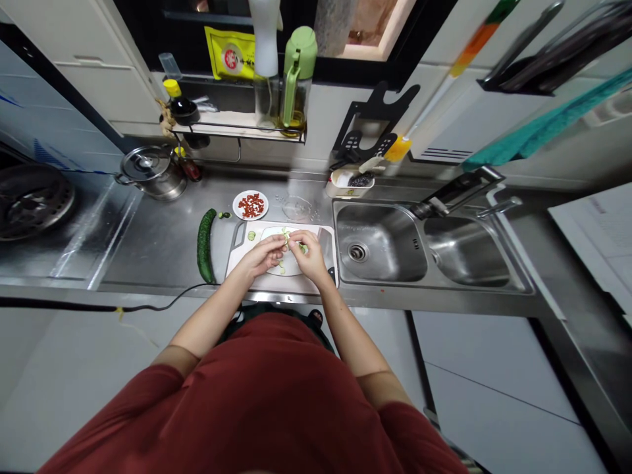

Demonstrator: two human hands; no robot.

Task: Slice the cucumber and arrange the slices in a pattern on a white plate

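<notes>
My left hand (267,254) and my right hand (309,257) meet over a white plate (291,271), their fingertips pinching a small pale-green cucumber slice (286,233) between them. More pale slices show on the plate, partly covered by my fingers. Under the plate lies a light cutting board (239,258) with a grey handle at its left. One stack of cucumber slices (251,236) rests on the board's upper left. A knife (326,245) lies along its right side, partly hidden by my right hand. Left of the board is a whole dark-green cucumber (204,246).
Behind the board stands a small plate (236,206) of chopped red bits, with cucumber ends (224,215) beside it. A double sink (378,276) adjoins on the right. A lidded pot (153,174) stands back left, under a shelf (232,125) of bottles. A black cable (172,299) crosses the front edge.
</notes>
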